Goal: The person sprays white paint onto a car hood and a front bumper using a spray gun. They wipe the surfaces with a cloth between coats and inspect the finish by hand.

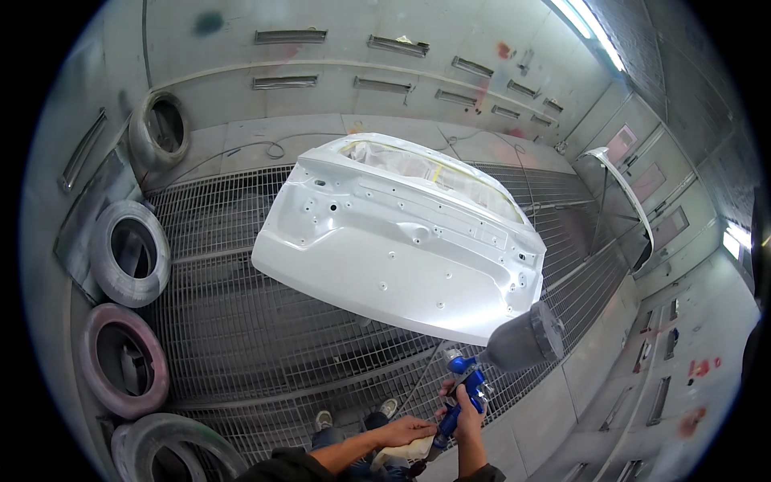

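Note:
My right hand [469, 414] is wrapped round the handle of a blue paint spray gun [464, 371]. A dark grey paint cup [518, 341] is mounted on the gun and tilts to the right. Beside the lower end of the handle, my left hand [405, 431] is closed over a pale, crumpled cloth [407, 451]; its fingertips are partly hidden. Ahead of the gun lies a white car tailgate [353, 257], its inner side up. Masking film [393, 161] and yellow tape cover its window opening. The tailgate's lower right corner is close to the cup.
Metal floor grating [233, 329] spreads beneath the tailgate. Several old tires stand along the left wall, including a pinkish one [124, 360]. A thin hose [273, 147] runs across the floor at the back. At the right, a curved white panel [626, 189] rests on a stand.

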### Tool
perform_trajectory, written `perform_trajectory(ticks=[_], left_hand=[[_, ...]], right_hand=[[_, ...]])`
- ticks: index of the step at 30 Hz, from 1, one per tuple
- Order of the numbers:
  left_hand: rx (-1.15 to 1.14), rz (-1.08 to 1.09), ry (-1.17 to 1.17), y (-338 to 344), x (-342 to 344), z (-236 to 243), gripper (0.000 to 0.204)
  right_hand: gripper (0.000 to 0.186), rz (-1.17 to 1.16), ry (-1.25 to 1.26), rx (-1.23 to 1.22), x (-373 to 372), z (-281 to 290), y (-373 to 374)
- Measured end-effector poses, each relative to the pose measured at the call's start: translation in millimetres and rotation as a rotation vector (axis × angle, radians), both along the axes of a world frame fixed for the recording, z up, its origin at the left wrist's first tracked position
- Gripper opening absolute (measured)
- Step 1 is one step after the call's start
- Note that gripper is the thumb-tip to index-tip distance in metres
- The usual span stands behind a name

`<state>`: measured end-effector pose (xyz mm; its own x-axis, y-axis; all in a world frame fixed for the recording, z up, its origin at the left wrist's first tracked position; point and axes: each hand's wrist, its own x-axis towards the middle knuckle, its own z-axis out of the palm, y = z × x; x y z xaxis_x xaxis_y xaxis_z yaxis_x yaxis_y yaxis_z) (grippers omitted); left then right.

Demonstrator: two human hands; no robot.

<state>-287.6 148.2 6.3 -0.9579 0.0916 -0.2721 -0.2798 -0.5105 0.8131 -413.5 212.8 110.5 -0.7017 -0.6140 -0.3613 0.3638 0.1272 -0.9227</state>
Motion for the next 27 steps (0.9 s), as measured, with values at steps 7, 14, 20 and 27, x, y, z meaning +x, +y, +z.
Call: perform_trajectory(ticks=[7, 14, 20, 27], left_hand=[[-0.230, 0.038, 0.099, 11, -10, 15, 0.037], [-0.490, 0.183, -0.030, 24, -38, 53, 0.034], [-0.603, 0.449, -0.180, -5, -34, 51, 0.030], [-0.462, 0.845, -0.392, -47, 34, 33, 0.026]], right_hand=[[0.021, 0.039, 0.042, -0.004, -4, 19, 6], [0.019, -0.045, 0.107, 0.022, -51, 6, 36], [0.017, -0.239, 0.119, 0.028, -141, -7, 78], [0.017, -0.555, 0.099, -0.071, -257, -25, 120]])
